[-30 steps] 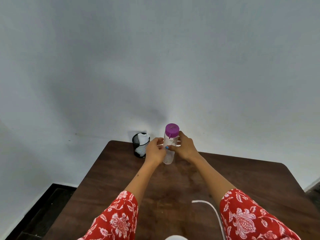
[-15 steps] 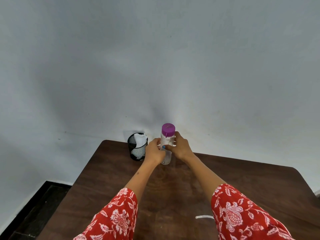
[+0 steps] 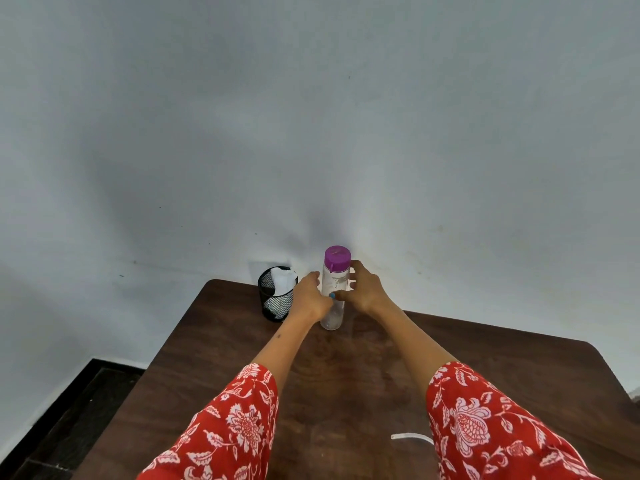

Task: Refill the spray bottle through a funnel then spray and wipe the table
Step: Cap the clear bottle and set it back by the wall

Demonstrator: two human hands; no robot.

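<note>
Both hands' fingers curled round upright clear bottle w/ purple cap, on table

The dark brown wooden table shows grain with a faint sheen. At centre frame, a clear, smooth plastic bottle carries a matt purple plastic cap. Left of it, a black metal-mesh cup holds white crumpled cloth or paper.
</note>
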